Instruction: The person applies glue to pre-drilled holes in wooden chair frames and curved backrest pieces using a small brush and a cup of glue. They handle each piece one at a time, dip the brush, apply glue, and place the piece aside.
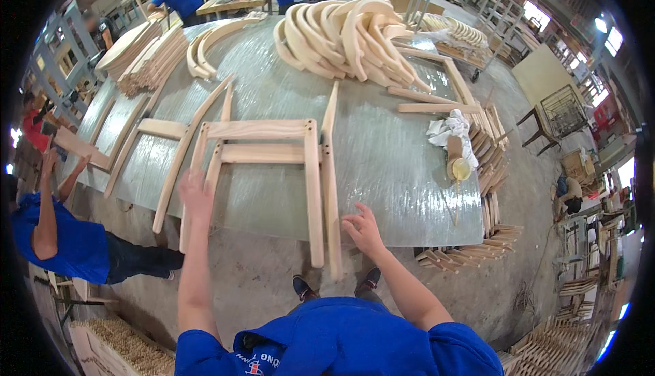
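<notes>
A chair frame (pixel 259 129) of pale bare wood lies on the plastic-covered table, its legs reaching past the near edge. Two rails join its sides, and dark holes show at the right joints. Over the frame's left leg is my left hand (pixel 196 193). It is blurred, and whether its fingers grip the wood is unclear. My right hand (pixel 364 231) is just right of the frame's right leg (pixel 331 205), fingers apart and holding nothing. Left of my left hand lies another wooden frame (pixel 164 128) with one crosspiece.
Curved wooden pieces (pixel 344 38) are heaped at the table's far side. A white cloth (pixel 452 134) and a cup of yellowish stuff (pixel 460 169) sit on the right. Wooden parts (pixel 488 151) line the right edge. At left, a co-worker in blue (pixel 65 239) holds a wooden board (pixel 78 145).
</notes>
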### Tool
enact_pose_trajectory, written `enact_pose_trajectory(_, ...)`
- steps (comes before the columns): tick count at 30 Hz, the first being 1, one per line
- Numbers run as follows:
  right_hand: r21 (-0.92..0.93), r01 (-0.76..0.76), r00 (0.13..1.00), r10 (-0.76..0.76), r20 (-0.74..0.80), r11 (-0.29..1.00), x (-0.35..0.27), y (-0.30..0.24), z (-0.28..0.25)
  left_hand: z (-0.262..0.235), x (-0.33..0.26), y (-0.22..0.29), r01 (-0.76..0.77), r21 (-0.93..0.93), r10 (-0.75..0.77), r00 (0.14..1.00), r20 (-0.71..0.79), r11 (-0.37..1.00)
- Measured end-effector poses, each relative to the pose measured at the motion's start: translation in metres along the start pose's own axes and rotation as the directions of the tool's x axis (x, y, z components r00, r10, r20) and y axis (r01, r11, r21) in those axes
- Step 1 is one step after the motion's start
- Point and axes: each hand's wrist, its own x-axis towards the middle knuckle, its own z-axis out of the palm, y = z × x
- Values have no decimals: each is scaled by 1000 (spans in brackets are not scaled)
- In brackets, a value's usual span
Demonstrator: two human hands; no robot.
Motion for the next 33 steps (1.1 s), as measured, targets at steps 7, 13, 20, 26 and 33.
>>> enact_pose_trajectory(7, 79, -45, 992, 54, -114, 996, -40, 59, -91, 41, -22, 295, -285, -511, 428, 884, 186, 811)
enact_pose_trajectory(13, 176, -122, 979, 148, -142, 977, 0, 114, -189, 87, 4, 356, -77, -688, 256, 953, 161, 722)
enact_pose_trajectory(20, 174, 95, 990, -74, -123, 980, 171, 89, -230, 146, 124, 318, 674, -681, -258, 739, 623, 287)
enact_pose_trajectory(26, 351, 162, 984, -126, -124, 922, 356, 40, -177, 240, 256, 250, 647, -653, -483, 750, 453, 394)
enact_pose_trajectory(33, -242, 110, 880, -208, -428, 964, 511, 54, -116, 359, 355, 270, 669, -519, -528, 741, 415, 532)
